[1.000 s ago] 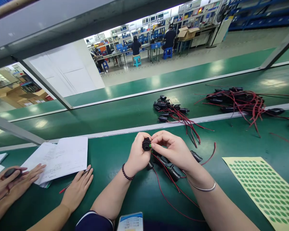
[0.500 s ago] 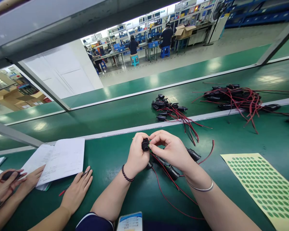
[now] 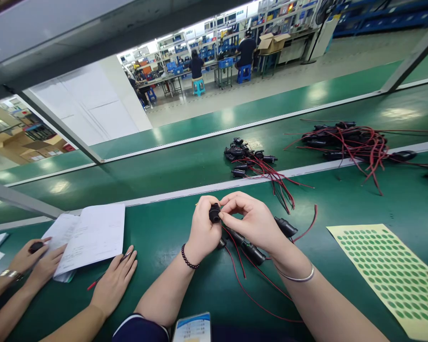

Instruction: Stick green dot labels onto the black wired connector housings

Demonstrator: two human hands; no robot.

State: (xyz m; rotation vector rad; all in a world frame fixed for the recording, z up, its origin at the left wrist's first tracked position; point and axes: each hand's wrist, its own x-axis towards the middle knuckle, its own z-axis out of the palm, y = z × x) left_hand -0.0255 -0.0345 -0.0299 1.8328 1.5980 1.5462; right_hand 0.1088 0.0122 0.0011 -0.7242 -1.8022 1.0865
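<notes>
My left hand is closed round a small black round part with red and black wires trailing from it. My right hand pinches at the face of that same part with thumb and forefinger. Beneath my hands lie a few more black wired parts on the green bench. A yellow sheet of small green round stickers lies to the right of my right arm.
Two heaps of black parts with red wires lie on the belt beyond. At left are papers, a red pen and another person's hands. A phone sits at the near edge. People sit at benches far behind.
My hands stay on the black part; the green dot seen at my right fingertips a second ago is now covered by them. The other person's far hands have shifted right with a dark object.
</notes>
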